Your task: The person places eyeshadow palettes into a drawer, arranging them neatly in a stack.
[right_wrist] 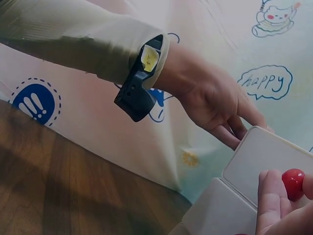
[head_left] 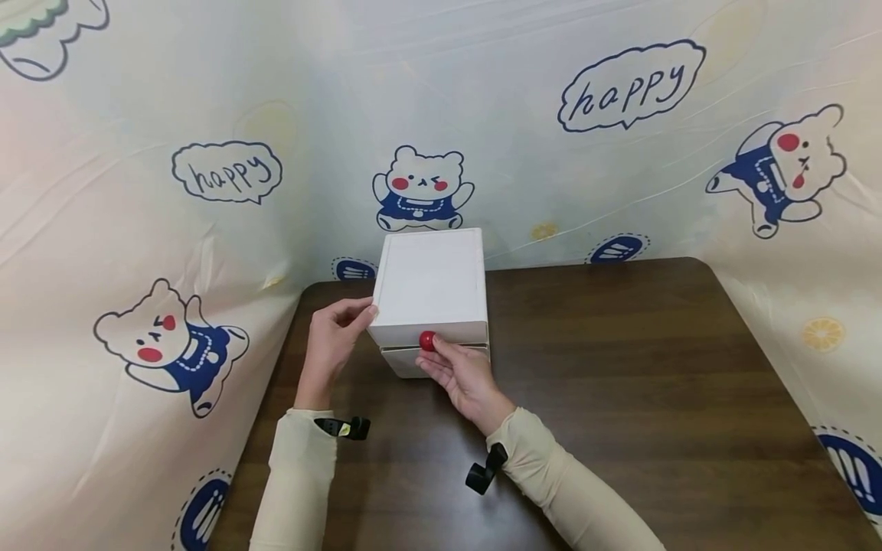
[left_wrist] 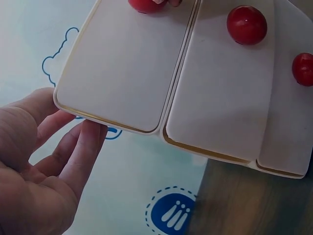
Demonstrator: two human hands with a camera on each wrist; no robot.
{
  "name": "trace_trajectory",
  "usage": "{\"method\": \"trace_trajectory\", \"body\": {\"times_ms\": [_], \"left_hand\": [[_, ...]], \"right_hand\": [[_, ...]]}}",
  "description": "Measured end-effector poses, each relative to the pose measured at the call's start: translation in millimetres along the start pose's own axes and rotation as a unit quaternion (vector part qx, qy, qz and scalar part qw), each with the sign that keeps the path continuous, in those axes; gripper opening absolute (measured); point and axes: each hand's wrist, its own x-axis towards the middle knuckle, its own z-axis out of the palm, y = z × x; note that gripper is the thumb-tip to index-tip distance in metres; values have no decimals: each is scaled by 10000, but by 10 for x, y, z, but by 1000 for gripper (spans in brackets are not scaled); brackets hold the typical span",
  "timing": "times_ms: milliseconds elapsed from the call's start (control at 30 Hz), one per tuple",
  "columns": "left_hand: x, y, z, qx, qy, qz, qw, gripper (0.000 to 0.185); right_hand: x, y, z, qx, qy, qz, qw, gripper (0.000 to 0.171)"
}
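A white drawer box [head_left: 434, 279] sits on the table, its front toward me. In the left wrist view its front has three drawers, each with a round red knob, including the middle drawer's knob [left_wrist: 247, 24]. My left hand [head_left: 334, 337] holds the box's upper left corner, with bent fingers on two sides of the edge. My right hand [head_left: 465, 379] pinches the top drawer's red knob [head_left: 427, 340] between thumb and fingers. A thin gap runs around the top drawer front [left_wrist: 117, 68], which looks nearly flush with the frame.
The dark brown wooden table [head_left: 620, 398] extends to the right of the box and toward me. A pale cloth [head_left: 517, 176] printed with bears and the word "happy" hangs behind and at both sides. Black straps [head_left: 485, 468] are on both wrists.
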Motion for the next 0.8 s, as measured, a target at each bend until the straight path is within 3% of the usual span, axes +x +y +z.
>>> {"method": "trace_trajectory", "body": {"times_ms": [533, 667, 800], "left_hand": [[40, -37, 40, -59, 24, 35, 10000, 36], [41, -20, 11, -4, 10, -17, 10000, 35], [21, 25, -30, 519, 116, 76, 9986, 35]], "right_hand": [[-60, -61, -191, -277, -117, 106, 9995, 39], [-176, -162, -240, -765, -547, 90, 9955, 50], [-315, -311, -301, -1542, -1265, -332, 9793, 48]]}}
